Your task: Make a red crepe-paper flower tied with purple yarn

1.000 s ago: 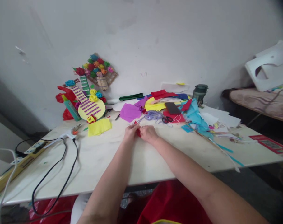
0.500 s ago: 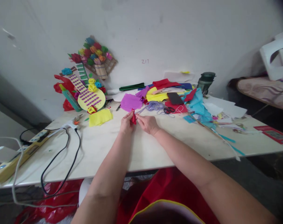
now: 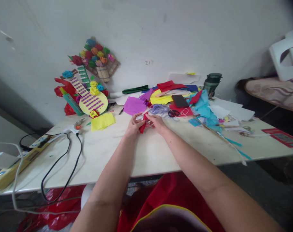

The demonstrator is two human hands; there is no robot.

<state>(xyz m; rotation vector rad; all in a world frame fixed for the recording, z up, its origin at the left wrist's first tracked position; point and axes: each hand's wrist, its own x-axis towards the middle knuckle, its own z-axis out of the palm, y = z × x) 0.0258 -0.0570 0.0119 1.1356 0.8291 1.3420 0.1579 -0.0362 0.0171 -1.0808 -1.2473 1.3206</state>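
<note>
Both hands meet over the middle of the pale table (image 3: 146, 151). My left hand (image 3: 133, 125) and my right hand (image 3: 156, 123) pinch a small folded piece of red paper (image 3: 143, 126) between their fingers, just above the tabletop. A tangle of lilac thread (image 3: 158, 109) lies right behind the hands, with one strand running toward my fingers. Black-handled scissors (image 3: 173, 113) rest beside the thread on red paper.
Coloured paper sheets pile up at the back: purple (image 3: 134, 105), yellow (image 3: 102, 121), turquoise (image 3: 205, 108). A paper guitar craft (image 3: 88, 98) and a paper flower bouquet (image 3: 98, 61) lean on the wall. A phone (image 3: 179, 101), dark cup (image 3: 212, 83), black cable (image 3: 61, 164) and power strip (image 3: 18, 162) are around.
My hands moved slightly farther from me toward the thread, and the red paper tilted from upright to slanting between them. The camera view dropped over the last second.
</note>
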